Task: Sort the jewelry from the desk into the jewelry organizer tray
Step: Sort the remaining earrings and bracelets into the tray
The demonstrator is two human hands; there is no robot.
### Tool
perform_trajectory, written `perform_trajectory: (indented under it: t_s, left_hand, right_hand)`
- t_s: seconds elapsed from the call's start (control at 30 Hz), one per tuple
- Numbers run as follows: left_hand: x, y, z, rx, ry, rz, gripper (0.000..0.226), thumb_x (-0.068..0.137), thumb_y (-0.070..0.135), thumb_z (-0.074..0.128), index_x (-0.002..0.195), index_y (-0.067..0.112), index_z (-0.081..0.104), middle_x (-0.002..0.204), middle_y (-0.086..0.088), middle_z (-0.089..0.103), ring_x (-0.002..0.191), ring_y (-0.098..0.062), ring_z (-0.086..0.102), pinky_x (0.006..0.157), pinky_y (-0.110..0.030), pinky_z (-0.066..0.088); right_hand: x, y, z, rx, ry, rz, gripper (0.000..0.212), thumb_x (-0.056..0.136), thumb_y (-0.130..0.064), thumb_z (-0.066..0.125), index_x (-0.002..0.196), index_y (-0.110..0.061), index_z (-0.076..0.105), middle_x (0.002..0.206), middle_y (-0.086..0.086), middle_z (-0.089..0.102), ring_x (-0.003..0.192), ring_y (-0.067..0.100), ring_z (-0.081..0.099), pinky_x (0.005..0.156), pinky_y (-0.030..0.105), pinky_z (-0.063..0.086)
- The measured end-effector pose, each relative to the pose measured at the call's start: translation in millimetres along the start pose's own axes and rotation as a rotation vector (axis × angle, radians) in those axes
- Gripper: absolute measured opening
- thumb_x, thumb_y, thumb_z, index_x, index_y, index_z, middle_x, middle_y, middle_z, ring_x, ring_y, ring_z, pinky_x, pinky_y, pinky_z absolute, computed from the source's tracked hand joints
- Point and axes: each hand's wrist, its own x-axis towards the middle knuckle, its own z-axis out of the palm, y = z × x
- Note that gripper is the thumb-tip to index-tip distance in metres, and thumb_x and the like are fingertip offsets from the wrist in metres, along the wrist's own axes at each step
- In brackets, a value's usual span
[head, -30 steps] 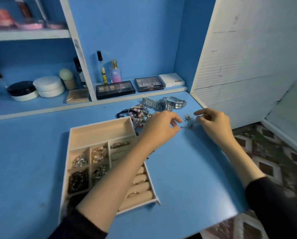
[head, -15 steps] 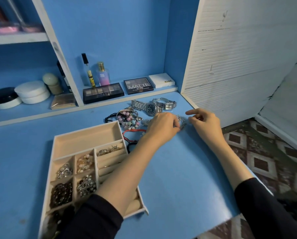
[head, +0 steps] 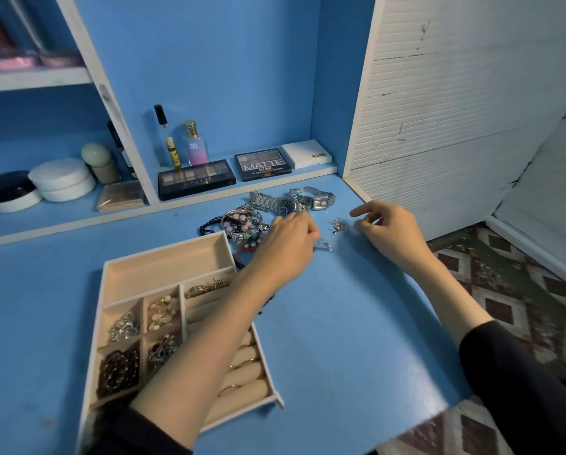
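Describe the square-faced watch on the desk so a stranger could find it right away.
Go to the far right corner of the blue desk, by the white slatted panel. Two silver watches lie before the low shelf. The square-faced watch is the right one, with a pale face; the round watch beside it has a dark dial.

- One view: head-worn wide-angle camera.
- Station: above the near edge of the blue desk [head: 340, 323].
- Facing: forward and down, toward the back wall.
- Range: close; the desk fills most of the frame.
- Field: jewelry organizer tray [head: 166, 270] lower left, shelves [head: 32, 78] upper left, white slatted panel [head: 455, 110] right, patterned floor [head: 511, 290] lower right.
- Lens: straight edges bow near the borders.
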Motion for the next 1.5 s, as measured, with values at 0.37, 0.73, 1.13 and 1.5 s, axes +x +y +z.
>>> perform_trajectory:
  t_s: [0.37,0.73,1.13,1.5]
  left_hand:
    - [-9,4,-20,-0.423,0.167,-0.077,0.008,0.097,0.019,0.043,0.091,0.018,0.049,0.087,0.006,0.061,0.087,-0.025,0.063,0.064,-0.037,0.055]
    - [-12,-2,-22,-0.486,0.178,-0.053,0.018,0.096,0.016,0.045,0.081,0.026,0.046,0.081,0.014,0.063,0.07,0.008,0.06,0.069,-0.027,0.052]
    - [-17,-6,-23,-0.507,0.182,-0.076,0.018,0.095,0.017,0.046,0.081,0.027,0.047,0.079,0.012,0.062,0.068,0.005,0.06,0.073,-0.034,0.056]
    - [-34,-12,-45,-0.499,0.248,-0.078,0.016,0.094,0.019,0.049,0.081,0.027,0.05,0.081,0.006,0.06,0.064,0.001,0.058,0.077,-0.041,0.055]
  right_hand:
    - [14,-4,4,-0.301,-0.113,-0.178,0.021,0.085,-0.025,0.062,0.105,-0.026,0.067,0.085,0.002,0.057,0.08,0.02,0.053,0.077,0.038,0.049]
    - [25,-13,1,-0.423,-0.183,-0.21,0.014,0.081,-0.029,0.067,0.09,-0.017,0.067,0.08,0.001,0.059,0.076,0.023,0.055,0.068,0.033,0.047]
    - [16,-13,7,-0.559,-0.113,-0.341,0.015,0.084,-0.023,0.056,0.088,-0.011,0.064,0.089,0.005,0.062,0.081,0.028,0.057,0.063,0.029,0.037]
    - [-12,-27,7,0.209,0.024,-0.124,0.013,0.087,-0.018,0.061,0.081,-0.009,0.068,0.065,0.005,0.058,0.057,0.015,0.046,0.053,0.021,0.036]
